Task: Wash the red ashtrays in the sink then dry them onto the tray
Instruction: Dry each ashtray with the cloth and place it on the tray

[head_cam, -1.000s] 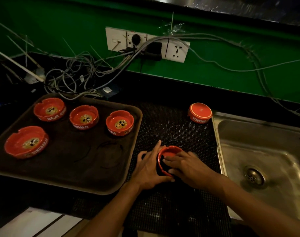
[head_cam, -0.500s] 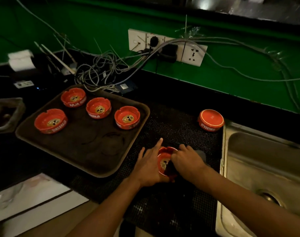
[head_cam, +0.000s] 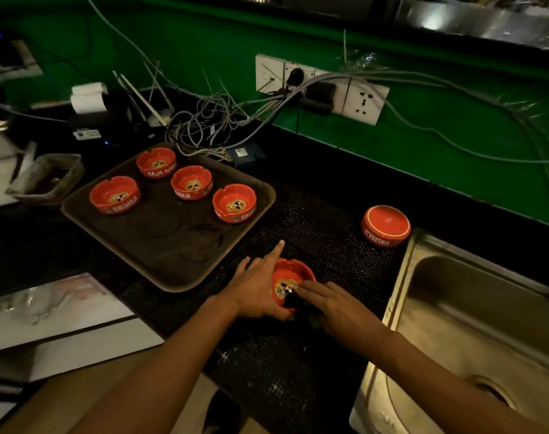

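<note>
A red ashtray with a gold skull print is tilted up on the black mesh mat. My left hand grips its left side, index finger pointing out. My right hand presses a dark cloth into the bowl with straight fingers. Several red ashtrays stand upright on the brown tray to the left. Another red ashtray lies upside down at the mat's far right corner, beside the steel sink.
A tangle of grey cables and wall sockets sit behind the tray against the green wall. A grey dish and a receipt printer stand at the far left. White panels lie below the counter edge.
The view has swung left and pulled back. My right hand has slid toward the near rim of the ashtray, uncovering the skull print; my left hand keeps its hold.
</note>
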